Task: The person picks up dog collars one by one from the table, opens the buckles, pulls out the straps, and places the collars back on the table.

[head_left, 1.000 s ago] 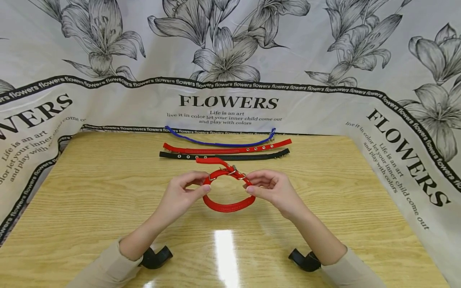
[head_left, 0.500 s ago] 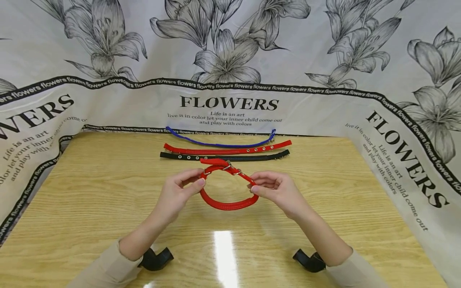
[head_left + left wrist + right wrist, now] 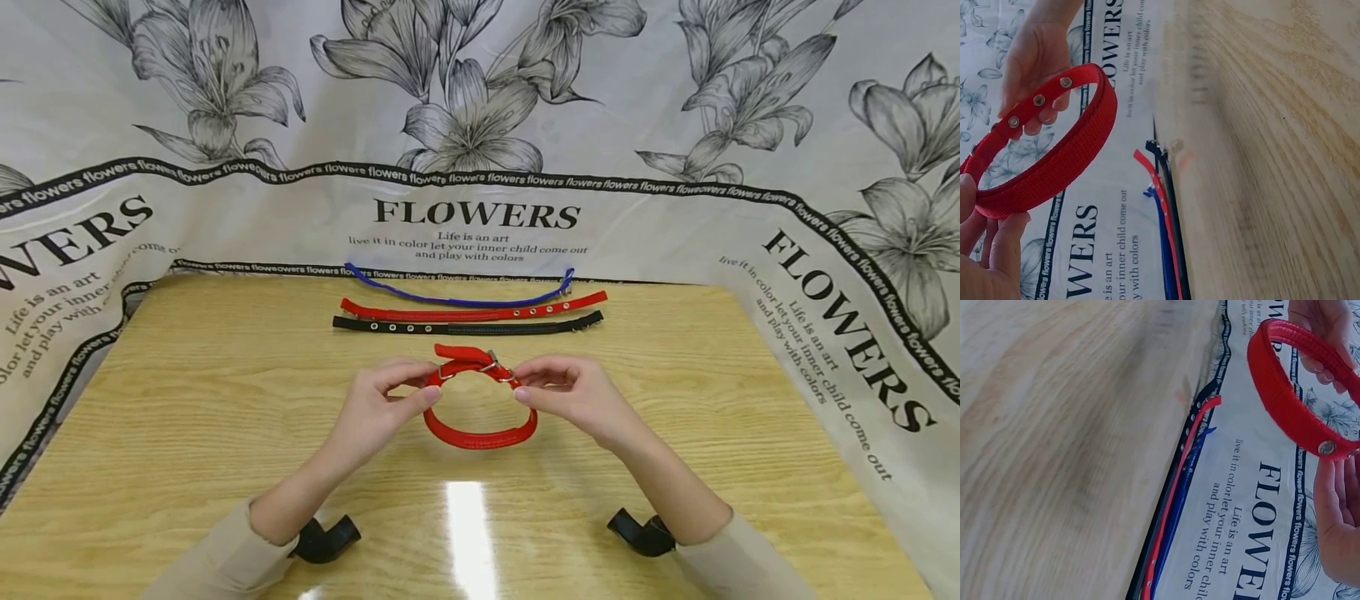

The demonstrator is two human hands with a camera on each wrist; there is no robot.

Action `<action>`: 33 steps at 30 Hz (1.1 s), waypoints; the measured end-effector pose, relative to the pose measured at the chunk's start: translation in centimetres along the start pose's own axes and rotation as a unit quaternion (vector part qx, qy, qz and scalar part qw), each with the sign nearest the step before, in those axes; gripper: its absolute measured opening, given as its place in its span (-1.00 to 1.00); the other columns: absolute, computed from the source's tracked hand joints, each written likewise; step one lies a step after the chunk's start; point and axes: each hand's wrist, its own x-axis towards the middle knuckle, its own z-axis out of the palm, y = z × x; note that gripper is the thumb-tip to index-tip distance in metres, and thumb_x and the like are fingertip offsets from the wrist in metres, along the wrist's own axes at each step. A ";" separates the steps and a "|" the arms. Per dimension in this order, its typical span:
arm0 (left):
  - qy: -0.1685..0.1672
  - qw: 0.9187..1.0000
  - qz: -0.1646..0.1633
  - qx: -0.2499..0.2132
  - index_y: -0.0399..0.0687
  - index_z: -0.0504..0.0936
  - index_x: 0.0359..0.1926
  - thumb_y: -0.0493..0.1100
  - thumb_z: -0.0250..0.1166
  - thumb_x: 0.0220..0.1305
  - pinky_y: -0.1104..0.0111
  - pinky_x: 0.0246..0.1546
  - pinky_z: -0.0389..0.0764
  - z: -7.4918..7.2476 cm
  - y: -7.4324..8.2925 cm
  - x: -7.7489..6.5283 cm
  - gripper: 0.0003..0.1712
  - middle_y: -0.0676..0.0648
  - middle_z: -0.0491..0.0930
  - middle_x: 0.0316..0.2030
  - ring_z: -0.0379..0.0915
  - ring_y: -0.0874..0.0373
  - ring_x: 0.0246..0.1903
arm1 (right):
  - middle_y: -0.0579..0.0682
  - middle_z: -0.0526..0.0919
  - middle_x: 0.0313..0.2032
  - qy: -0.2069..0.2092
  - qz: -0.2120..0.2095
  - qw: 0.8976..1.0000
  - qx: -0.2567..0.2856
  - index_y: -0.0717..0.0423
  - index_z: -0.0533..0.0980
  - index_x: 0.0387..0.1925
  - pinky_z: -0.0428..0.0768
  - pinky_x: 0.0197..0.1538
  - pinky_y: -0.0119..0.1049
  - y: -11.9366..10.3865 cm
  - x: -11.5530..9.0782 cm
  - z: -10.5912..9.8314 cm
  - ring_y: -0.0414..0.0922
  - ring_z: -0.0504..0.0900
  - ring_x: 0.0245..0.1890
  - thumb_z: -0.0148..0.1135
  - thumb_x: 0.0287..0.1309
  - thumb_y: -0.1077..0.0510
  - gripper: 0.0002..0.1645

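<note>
A red pet collar (image 3: 480, 438), bent into a loop through its metal buckle, is held up over the table between both hands. My left hand (image 3: 384, 398) pinches its left side between thumb and fingers, beside a metal ring. Its right side is pinched by my right hand (image 3: 573, 392), close to the buckle. The strap's loose end sticks out past the buckle toward the left. In the left wrist view metal eyelets line the collar (image 3: 1079, 150); one eyelet shows on the collar (image 3: 1279, 394) in the right wrist view.
Behind the hands, a black collar (image 3: 495, 327), a second red collar (image 3: 435, 315) and a blue collar (image 3: 450, 299) lie stretched out in rows on the wooden table (image 3: 225, 417). A flower-printed cloth (image 3: 285, 217) hangs along the back and sides.
The looped collar was drawn wider and shifted slightly left, then came back narrower, rounder and a little lower. Both hands moved apart and together again, keeping their pinch.
</note>
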 end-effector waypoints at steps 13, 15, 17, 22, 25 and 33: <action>0.003 1.000 -0.011 0.004 -0.31 0.63 -0.08 -0.29 0.33 0.14 0.41 -0.28 0.61 0.3 -0.2 0.0 -0.70 -0.16 0.58 -0.16 0.47 0.04 -0.16 | 0.19 0.60 -0.23 0.010 -0.049 0.999 0.010 0.37 0.56 -0.12 0.62 -0.22 -0.32 -0.5 0.6 0.5 -0.11 0.57 -0.29 0.29 0.06 0.33 -0.70; 0.005 1.000 -0.015 0.005 -0.31 0.63 -0.07 -0.29 0.33 0.14 0.41 -0.28 0.61 0.2 -0.3 0.0 -0.69 -0.16 0.58 -0.15 0.46 0.04 -0.16 | 0.25 0.58 -0.17 0.005 -0.060 0.998 0.003 0.38 0.55 -0.09 0.61 -0.18 -0.33 -0.4 0.6 0.4 -0.10 0.55 -0.25 0.27 0.08 0.34 -0.68; 0.008 1.000 -0.019 0.002 -0.32 0.62 -0.07 -0.30 0.32 0.14 0.41 -0.27 0.60 0.1 -0.4 0.0 -0.69 -0.16 0.58 -0.16 0.46 0.04 -0.17 | 0.26 0.57 -0.15 -0.007 -0.072 0.997 -0.005 0.38 0.54 -0.06 0.60 -0.17 -0.33 -0.2 0.6 0.3 -0.09 0.53 -0.24 0.25 0.10 0.35 -0.67; 0.012 1.000 -0.020 -0.002 -0.34 0.63 -0.08 -0.32 0.33 0.13 0.41 -0.24 0.59 0.0 -0.5 0.0 -0.70 -0.17 0.59 -0.17 0.47 0.05 -0.18 | 0.18 0.56 -0.15 -0.032 -0.092 0.995 -0.025 0.39 0.51 -0.02 0.59 -0.17 -0.34 0.3 0.5 -0.2 -0.08 0.49 -0.23 0.20 0.14 0.37 -0.66; 0.011 1.000 -0.017 -0.002 -0.33 0.63 -0.10 -0.32 0.34 0.12 0.40 -0.24 0.59 0.2 -0.5 0.0 -0.70 -0.17 0.59 -0.17 0.47 0.05 -0.18 | 0.16 0.56 -0.17 -0.036 -0.088 0.995 -0.030 0.37 0.51 -0.01 0.59 -0.17 -0.35 0.5 0.5 -0.2 -0.09 0.49 -0.23 0.20 0.14 0.36 -0.65; -0.008 1.000 -0.024 -0.006 -0.25 0.65 -0.09 -0.30 0.34 0.12 0.37 -0.28 0.63 0.9 -0.4 -0.2 -0.71 -0.11 0.59 -0.18 0.48 0.06 -0.16 | 0.08 0.57 -0.27 -0.002 -0.065 0.998 -0.015 0.26 0.54 -0.20 0.59 -0.17 -0.32 0.2 0.8 0.3 -0.06 0.52 -0.25 0.30 0.09 0.25 -0.78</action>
